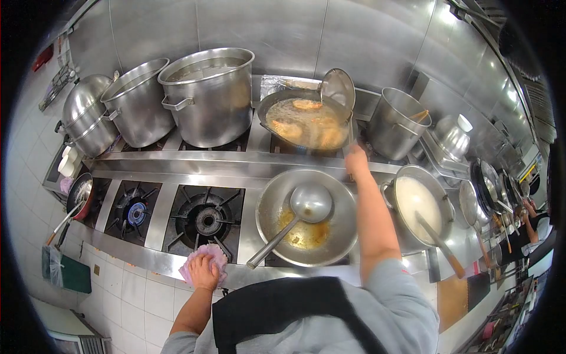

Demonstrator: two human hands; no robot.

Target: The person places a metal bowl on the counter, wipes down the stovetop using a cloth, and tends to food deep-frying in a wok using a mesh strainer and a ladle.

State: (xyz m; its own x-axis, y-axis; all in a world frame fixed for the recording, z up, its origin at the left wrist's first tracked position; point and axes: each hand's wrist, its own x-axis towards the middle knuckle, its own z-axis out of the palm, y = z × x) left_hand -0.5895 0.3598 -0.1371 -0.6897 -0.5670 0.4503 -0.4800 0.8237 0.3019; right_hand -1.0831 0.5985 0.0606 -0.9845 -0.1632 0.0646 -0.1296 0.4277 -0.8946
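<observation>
My left hand (202, 271) rests on a pink cloth (213, 258) at the stove's front edge, its fingers lying over the fabric. My right hand (356, 161) reaches forward, closed, at the right front of the oil-filled wok (264, 123), where several golden pieces (288, 130) are frying. A round strainer (338, 88) leans at that wok's back right; what my right hand grips is too small to make out. Nearer to me, a wide steel wok (268, 224) has brownish oil in it, and a large ladle (311, 202) lies inside with its handle over the front left rim.
Big steel pots (209, 112) line the back left. A blue flame burns on the left burner (137, 213); beside it is an unlit burner (208, 220). At right stand a pot of whitish liquid (417, 203), a tall pot (392, 127) and stacked pans. A co-worker's arm (533, 227) shows far right.
</observation>
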